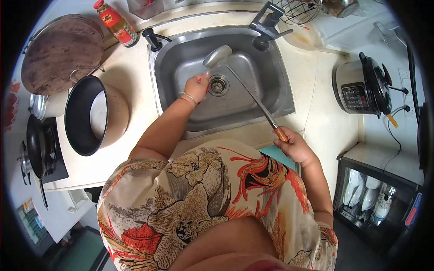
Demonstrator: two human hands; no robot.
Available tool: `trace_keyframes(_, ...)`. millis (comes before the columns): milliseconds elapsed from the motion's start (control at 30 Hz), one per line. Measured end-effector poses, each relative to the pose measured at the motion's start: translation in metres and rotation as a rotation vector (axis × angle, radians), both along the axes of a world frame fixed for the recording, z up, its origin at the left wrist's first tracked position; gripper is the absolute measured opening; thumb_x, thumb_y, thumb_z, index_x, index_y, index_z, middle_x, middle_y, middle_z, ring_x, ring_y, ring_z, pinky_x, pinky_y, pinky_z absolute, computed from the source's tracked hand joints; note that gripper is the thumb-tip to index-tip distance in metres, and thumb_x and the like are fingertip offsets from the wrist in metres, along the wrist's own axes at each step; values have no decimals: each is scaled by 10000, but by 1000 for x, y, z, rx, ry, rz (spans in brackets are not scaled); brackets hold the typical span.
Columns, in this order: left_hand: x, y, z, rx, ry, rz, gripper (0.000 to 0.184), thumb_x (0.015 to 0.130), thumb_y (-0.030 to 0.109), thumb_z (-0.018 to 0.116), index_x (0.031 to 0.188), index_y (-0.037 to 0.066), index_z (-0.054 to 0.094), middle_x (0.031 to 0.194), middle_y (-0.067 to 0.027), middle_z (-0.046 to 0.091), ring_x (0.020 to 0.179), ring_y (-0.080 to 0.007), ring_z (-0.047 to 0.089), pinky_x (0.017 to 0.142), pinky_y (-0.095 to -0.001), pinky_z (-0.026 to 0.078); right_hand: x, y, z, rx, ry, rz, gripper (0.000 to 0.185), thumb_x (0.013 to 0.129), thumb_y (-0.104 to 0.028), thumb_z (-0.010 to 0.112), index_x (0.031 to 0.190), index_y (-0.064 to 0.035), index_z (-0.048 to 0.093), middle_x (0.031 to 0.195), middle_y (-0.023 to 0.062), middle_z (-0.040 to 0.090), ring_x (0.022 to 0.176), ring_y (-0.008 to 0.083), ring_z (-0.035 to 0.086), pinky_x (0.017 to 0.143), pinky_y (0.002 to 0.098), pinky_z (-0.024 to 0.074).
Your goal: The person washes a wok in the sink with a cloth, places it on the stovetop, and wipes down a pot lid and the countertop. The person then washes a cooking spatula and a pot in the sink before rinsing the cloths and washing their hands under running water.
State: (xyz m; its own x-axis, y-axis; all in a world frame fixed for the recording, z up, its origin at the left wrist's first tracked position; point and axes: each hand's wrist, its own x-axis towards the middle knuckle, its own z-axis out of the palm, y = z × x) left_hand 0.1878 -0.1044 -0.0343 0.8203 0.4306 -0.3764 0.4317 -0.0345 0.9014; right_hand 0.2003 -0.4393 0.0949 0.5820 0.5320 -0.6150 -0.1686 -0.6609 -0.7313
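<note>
A long metal ladle (246, 86) with a wooden grip slants across the steel sink (271, 86). My right hand (294, 145) is wrapped round its wooden grip near the sink's front right corner. The ladle's bowl hangs over the back middle of the basin. Just below the bowl, left of the drain (218, 86), is my left hand (197, 87), its fingers closed together. Whether anything small is between those fingers is hidden.
A deep pot (97, 115) stands left of the sink, with a round wooden board (63, 54) behind it. A red-capped sauce bottle (116, 25) and black soap pump (154, 39) line the back. The faucet (266, 25) rises back right; an electric cooker (361, 88) is farther right.
</note>
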Motion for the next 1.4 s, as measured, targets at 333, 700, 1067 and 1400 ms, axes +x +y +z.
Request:
trace_keyframes(333, 16, -2, 73, 181, -710, 159, 247, 800, 178, 622, 992, 44, 544, 861, -75, 590, 818, -208, 585, 744, -294, 468, -55, -23, 2, -77, -455, 57, 266, 828, -109, 609, 1066, -29, 520, 821, 81, 543, 764, 158, 500, 733, 274, 429)
trace_keyframes(700, 31, 24, 36, -126, -363, -119, 353, 861, 309, 570, 1119, 68, 553, 990, -43, 594, 889, -126, 535, 797, -268, 436, -57, -48, 51, -250, -701, 191, 335, 774, -128, 641, 1099, -98, 567, 839, 98, 638, 695, 213, 613, 659, 288, 486)
trace_keyframes(1067, -13, 32, -8, -636, -364, -533, 442, 841, 464, 542, 999, 53, 499, 923, -138, 595, 734, -192, 611, 572, -314, 516, 30, -2, 169, -470, -1597, 618, 158, 685, -175, 595, 837, -153, 631, 655, 57, 565, 652, 243, 570, 603, 364, 424)
trace_keyframes(1400, -33, 16, 19, -856, -366, 1, 416, 918, 466, 381, 868, 79, 526, 764, -110, 603, 586, -170, 580, 441, -296, 478, 46, 34, 188, -570, -1392, 736, 219, 688, -277, 686, 761, -99, 581, 658, 78, 585, 644, 282, 567, 636, 392, 422)
